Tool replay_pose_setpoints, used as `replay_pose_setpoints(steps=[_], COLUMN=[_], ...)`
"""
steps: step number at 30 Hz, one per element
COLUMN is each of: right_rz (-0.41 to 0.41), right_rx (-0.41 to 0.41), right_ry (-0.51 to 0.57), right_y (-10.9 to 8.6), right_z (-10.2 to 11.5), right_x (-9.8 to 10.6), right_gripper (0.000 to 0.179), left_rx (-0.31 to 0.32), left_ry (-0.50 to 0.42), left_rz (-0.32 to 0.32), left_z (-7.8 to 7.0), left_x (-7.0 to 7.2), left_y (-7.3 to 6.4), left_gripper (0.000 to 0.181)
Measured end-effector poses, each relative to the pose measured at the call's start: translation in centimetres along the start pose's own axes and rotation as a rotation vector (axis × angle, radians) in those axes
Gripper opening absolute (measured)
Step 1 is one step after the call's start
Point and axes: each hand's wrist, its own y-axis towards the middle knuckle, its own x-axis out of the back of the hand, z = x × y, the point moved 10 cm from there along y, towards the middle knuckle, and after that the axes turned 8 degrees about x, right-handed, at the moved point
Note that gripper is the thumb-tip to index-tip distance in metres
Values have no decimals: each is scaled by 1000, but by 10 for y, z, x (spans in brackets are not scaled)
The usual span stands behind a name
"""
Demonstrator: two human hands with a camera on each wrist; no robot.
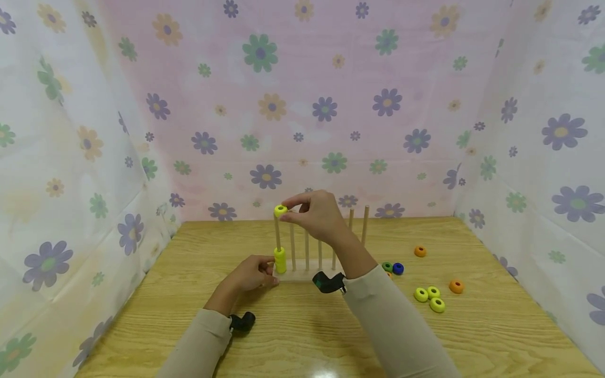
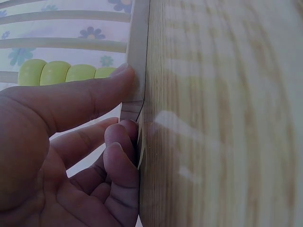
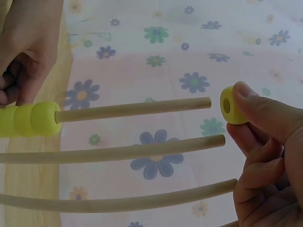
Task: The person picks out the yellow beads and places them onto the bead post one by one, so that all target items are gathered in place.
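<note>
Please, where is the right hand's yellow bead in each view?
Head: yellow bead, below left of centre, in the right hand.
Left wrist: not in it.
Right wrist: yellow bead right of centre, beyond a peg tip.
Shared landmark: yellow bead stack, lower centre in head, left side in both wrist views.

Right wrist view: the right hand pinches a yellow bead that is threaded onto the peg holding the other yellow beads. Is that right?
Not quite: the yellow bead is not threaded. The right wrist view shows it off the peg, with a gap before the tip. The right hand does pinch it, and that peg does hold the other yellow beads.
</note>
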Motion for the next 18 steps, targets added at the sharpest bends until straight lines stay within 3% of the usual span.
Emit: replay_pose_setpoints(steps=[10, 18], right_rz=[-30, -63], right_rx=[-16, -35], right_ry=[-28, -40], right_y=[2, 1], right_z=[0, -1], right_x=[-6, -7], right_gripper=[21, 22], left_rx=[-14, -22], left_ry=[10, 6], left_rz=[3, 2], left_z=[-1, 0], left_x=[0, 0], left_y=[2, 2], left_gripper=[56, 60])
